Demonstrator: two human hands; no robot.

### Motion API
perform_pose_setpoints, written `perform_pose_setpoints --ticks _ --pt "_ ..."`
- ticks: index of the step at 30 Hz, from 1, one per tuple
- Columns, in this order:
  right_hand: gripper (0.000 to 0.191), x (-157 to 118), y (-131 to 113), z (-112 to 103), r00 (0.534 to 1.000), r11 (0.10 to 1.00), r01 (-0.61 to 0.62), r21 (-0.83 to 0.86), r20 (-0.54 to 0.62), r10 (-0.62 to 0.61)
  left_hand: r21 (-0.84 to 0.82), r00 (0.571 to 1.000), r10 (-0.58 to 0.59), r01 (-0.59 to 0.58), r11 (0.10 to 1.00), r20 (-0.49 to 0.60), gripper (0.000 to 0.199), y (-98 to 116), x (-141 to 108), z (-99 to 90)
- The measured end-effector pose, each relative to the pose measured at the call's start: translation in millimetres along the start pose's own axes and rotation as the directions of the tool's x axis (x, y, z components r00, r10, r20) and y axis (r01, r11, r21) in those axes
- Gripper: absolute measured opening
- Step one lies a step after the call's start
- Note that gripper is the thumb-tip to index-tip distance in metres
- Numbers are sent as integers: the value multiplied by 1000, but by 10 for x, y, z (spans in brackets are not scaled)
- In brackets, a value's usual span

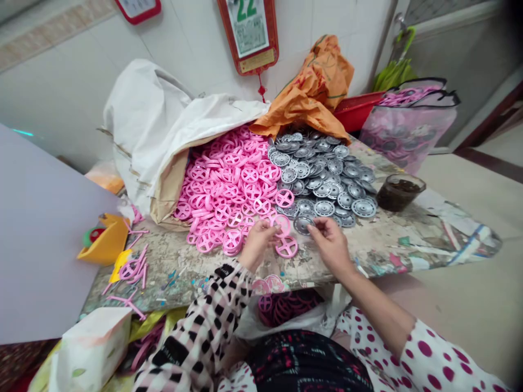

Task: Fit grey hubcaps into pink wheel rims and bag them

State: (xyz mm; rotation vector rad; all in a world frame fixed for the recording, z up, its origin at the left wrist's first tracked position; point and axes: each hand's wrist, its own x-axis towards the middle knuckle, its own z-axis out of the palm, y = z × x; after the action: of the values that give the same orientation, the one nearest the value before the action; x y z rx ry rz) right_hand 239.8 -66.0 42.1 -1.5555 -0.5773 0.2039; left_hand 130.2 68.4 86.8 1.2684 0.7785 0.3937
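My left hand (258, 244) pinches the edge of a pink plastic wheel (281, 224) with cross spokes, just above the table's front part. Opposite it, my right hand (332, 246) has thumb and fingers closed on the rim of a round grey disc (303, 224) patterned like a hubcap. The two pieces are close together but apart. Below the held wheel lies another pink wheel (286, 247). A heap of pink wheels (229, 177) spreads beyond my left hand, and a heap of grey discs (327, 174) beyond my right.
The worn table (359, 250) carries a white sack (143, 114), an orange bag (314, 92) and a cup of dark liquid (400, 191). Pink stick parts (131, 272) and a yellow container (106, 239) stand left. An open bag of pink wheels (286, 310) hangs below the front edge.
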Motion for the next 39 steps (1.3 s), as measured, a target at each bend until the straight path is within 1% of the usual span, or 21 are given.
perform_pose_setpoints --ticks 2,4,7,9,11,13,16,20,22,24,26,27,28,29,30,31,33,34,35,37,39 --pt "28 -108 -135 97 995 999 54 2 80 -54 -157 994 -61 76 985 95 34 -43 -195 -33" --pt "27 -231 -240 158 970 977 187 -104 175 -167 -263 988 -68 102 959 138 38 -102 -355 -43" --pt "28 -387 -330 156 897 856 413 -312 305 -321 -337 990 -51 93 937 130 38 -174 -527 -66" --pt "31 -447 -379 120 869 805 468 -363 356 -344 -364 991 -54 97 927 126 36 -186 -615 -96" --pt "36 -473 -447 94 872 838 435 -329 384 -303 -395 990 -56 104 913 132 36 -166 -690 -123" --pt "40 -481 -528 93 887 901 351 -256 398 -232 -419 988 -49 106 902 145 35 -127 -755 -132" --pt "29 -490 -616 130 883 957 241 -161 446 -147 -392 993 -29 70 917 110 34 -83 -824 -103" --pt "19 -532 -564 168 898 983 125 -134 436 -55 -296 1000 -6 10 955 16 33 -104 -879 -63" --pt "19 -569 -499 147 898 990 54 -133 439 10 -218 999 -30 39 975 45 35 -123 -896 -109" --pt "18 -631 -445 92 852 984 28 -174 519 67 -77 986 -94 105 991 135 36 -132 -896 -230" --pt "13 -735 -406 19 740 962 102 -253 666 97 80 975 -134 121 989 178 37 -134 -862 -423" --pt "11 -804 -387 -15 671 941 176 -288 735 99 142 983 -110 89 986 149 37 -134 -830 -537" --pt "10 -883 -365 -42 608 913 259 -316 788 99 205 997 -38 24 978 65 34 -135 -788 -654" --pt "12 -966 -338 -59 563 877 339 -340 820 101 298 997 66 -53 953 -34 28 -138 -738 -769" --pt "15 -1047 -307 -67 545 838 404 -367 832 101 418 971 194 -120 900 -139 21 -140 -683 -875" --pt "16 -1119 -274 -66 549 802 451 -393 830 98 554 924 326 -166 815 -203 18 -142 -627 -966" --pt "22 -1209 -220 -51 582 759 491 -427 809 78 790 840 507 -172 588 -195 18 -139 -524 -1093" --pt "26 -1215 -208 -45 597 761 493 -422 800 56 868 819 552 -152 473 -157 20 -133 -479 -1128" --pt "28 -1189 -211 -45 605 775 490 -399 795 27 921 816 567 -129 368 -112 21 -126 -441 -1146" --pt "27 -1037 -255 -67 610 808 476 -349 792 -18 977 836 548 -85 197 -38 23 -111 -380 -1147" --pt "28 -765 -322 -115 656 809 455 -373 755 -21 996 865 503 -52 71 9 21 -102 -334 -1128"
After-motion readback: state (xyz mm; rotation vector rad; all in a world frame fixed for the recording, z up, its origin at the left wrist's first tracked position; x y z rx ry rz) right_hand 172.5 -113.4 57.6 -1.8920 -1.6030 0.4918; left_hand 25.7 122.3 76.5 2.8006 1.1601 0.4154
